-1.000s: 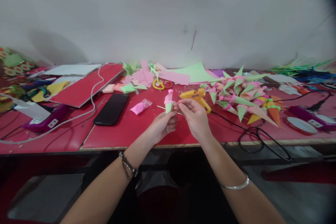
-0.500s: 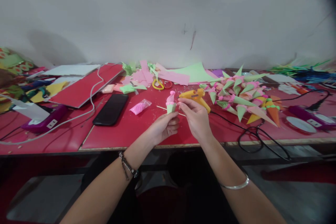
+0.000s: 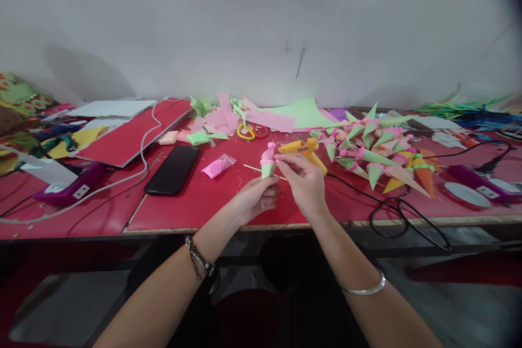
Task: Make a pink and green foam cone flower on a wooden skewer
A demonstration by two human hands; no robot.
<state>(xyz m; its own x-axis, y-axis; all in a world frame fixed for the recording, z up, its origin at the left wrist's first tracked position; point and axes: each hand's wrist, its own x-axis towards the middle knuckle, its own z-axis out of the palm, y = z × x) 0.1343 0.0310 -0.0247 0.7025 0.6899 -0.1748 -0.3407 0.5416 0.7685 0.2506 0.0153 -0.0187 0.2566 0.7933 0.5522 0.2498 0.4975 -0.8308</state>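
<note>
Upright in my left hand [image 3: 255, 198] is a small craft ice cream cone [image 3: 268, 163], with a pale green paper cone below and a pink top ending in a small ball. The fingers of that hand are curled round its lower end, which they hide. My right hand [image 3: 305, 182] pinches thumb and forefinger together at the right side of the cone, by its pink rim. Whatever lies between those fingertips is too small to make out. Just behind my right hand lies a yellow glue gun [image 3: 315, 159], and a thin wooden stick [image 3: 252, 167] lies behind my left.
A pile of green and pink paper cones [image 3: 371, 144] lies right of the glue gun, whose black cord [image 3: 391, 204] loops over the table edge. Leftward are a pink clay packet [image 3: 218, 166], a black phone [image 3: 172, 170] and a white cable [image 3: 143, 157]. Scissors [image 3: 245, 131] lie behind.
The cone has shifted slightly to the right and leans a little less. My right fingertips have come closer against its side.
</note>
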